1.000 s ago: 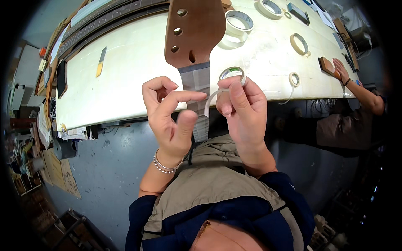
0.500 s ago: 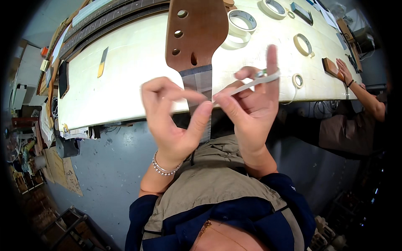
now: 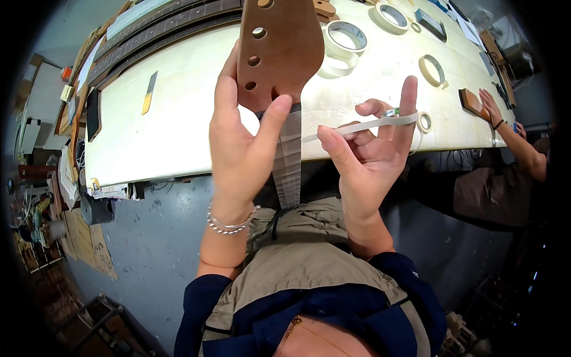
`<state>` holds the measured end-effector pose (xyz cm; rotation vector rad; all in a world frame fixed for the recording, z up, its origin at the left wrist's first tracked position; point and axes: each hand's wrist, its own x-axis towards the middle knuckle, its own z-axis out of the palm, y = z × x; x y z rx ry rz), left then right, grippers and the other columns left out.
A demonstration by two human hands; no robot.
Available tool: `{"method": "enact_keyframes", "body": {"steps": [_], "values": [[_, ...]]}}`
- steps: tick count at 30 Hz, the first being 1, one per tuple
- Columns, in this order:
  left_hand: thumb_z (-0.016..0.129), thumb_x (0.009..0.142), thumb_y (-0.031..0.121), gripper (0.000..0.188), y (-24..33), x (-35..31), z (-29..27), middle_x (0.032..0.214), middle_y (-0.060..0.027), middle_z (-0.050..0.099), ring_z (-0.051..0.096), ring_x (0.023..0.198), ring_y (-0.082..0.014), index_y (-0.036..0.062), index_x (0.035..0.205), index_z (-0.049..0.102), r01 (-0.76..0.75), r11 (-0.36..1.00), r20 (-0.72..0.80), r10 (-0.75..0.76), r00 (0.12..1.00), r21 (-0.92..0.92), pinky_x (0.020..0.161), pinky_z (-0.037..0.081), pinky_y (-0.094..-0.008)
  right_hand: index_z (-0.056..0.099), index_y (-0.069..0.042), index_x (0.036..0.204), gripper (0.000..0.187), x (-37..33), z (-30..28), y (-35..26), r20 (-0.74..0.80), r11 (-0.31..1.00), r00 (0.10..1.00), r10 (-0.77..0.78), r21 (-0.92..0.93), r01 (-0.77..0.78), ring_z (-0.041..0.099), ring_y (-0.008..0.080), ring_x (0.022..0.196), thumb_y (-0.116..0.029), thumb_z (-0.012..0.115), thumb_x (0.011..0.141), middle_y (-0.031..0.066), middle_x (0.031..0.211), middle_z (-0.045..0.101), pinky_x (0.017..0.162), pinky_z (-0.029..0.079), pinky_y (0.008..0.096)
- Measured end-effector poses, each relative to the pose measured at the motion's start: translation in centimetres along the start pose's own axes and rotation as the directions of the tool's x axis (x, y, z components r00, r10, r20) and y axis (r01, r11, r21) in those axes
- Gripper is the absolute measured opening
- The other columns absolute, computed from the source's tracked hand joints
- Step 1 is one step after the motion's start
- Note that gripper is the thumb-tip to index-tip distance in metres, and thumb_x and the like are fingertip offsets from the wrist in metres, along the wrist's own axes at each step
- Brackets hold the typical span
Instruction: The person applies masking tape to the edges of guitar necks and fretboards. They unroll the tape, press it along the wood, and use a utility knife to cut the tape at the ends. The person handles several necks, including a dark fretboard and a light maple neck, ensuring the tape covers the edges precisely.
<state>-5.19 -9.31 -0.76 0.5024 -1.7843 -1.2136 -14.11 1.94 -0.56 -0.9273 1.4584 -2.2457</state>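
Note:
A brown wooden guitar neck (image 3: 282, 50) points away from me, its headstock pierced by round holes. Pale tape strips (image 3: 288, 152) cover the face of the shaft, which runs back toward my apron. My left hand (image 3: 244, 140) is closed around the left edge near the headstock's base, thumb on top and fingers partly hidden beneath. To the right of the neck, my right hand (image 3: 369, 152) pinches a narrow strip of whitish tape (image 3: 363, 127) between thumb and fingers. The strip loops around a raised finger, and its free end reaches toward the neck.
Tape rolls (image 3: 347, 37) lie across the white table (image 3: 190, 113). A yellow-handled blade (image 3: 148, 94) rests at the left, below several fretted boards (image 3: 160, 30). At the right, another person's hand (image 3: 491, 107) touches a brown block (image 3: 473, 102).
My left hand has left the tape end and moved up onto the guitar neck. My right hand has shifted slightly right and down, still pinching the strip.

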Motion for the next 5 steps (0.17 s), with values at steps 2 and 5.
{"method": "enact_keyframes", "body": {"steps": [2,5], "values": [[0.059,0.085,0.009,0.058,0.0,0.2,-1.7,0.124,-0.0163,0.051,0.051,0.110,-0.0195,-0.0052,0.135,0.033,0.031,0.998,0.115,-0.024,0.993,-0.060,0.093,0.039,-0.0289,0.006,-0.010,0.145,0.102,0.2,0.3,0.2,0.012,1.000,1.000,0.008,-0.001,-0.008,0.062,0.0122,0.075,0.011,0.071,0.069,0.0090,0.104,0.044,0.061,0.052,0.0187],[0.057,0.087,0.009,0.061,-0.3,0.5,-5.0,0.134,-0.0171,0.044,0.043,0.124,-0.0226,-0.0017,0.139,0.028,0.219,0.927,0.251,-0.144,0.957,-0.305,0.102,0.033,-0.0320,0.007,-0.010,0.145,0.103,0.4,1.1,0.4,0.047,1.000,0.999,0.007,-0.025,-0.006,0.062,0.0127,0.077,0.011,0.072,0.069,0.0088,0.105,0.044,0.062,0.051,0.0181]]}}
